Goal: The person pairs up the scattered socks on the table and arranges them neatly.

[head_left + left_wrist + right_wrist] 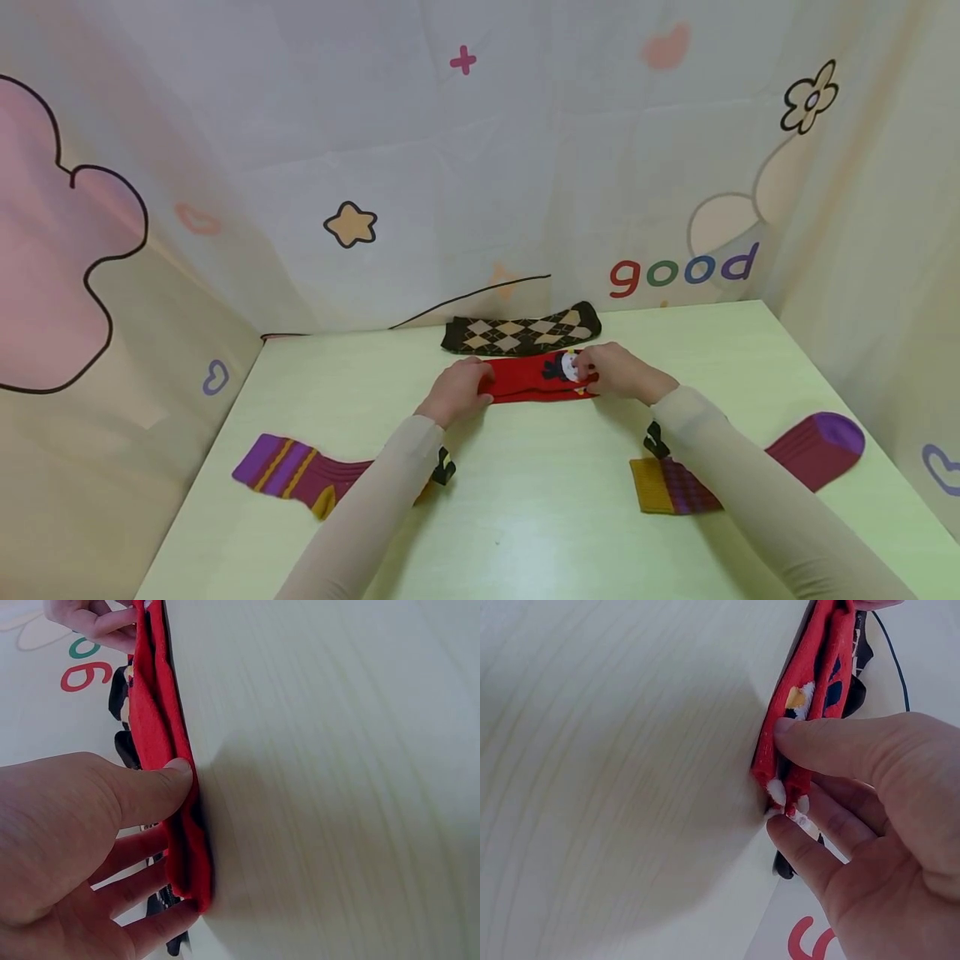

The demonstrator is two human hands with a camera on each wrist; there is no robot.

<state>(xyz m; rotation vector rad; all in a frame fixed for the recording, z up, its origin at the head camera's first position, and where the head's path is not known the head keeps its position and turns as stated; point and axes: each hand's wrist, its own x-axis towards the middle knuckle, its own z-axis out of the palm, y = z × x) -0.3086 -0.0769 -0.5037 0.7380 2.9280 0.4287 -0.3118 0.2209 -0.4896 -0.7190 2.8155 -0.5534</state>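
Pinching the layered red sock (517, 381) at either end, left hand (454, 392) and right hand (617, 372) work just before an argyle sock (517, 335); uneven pulling could slide the red layers askew

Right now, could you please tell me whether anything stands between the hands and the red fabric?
Nothing visible does: the left hand and right hand pinch the red fabric, one near each end. The argyle sock lies on its far side.
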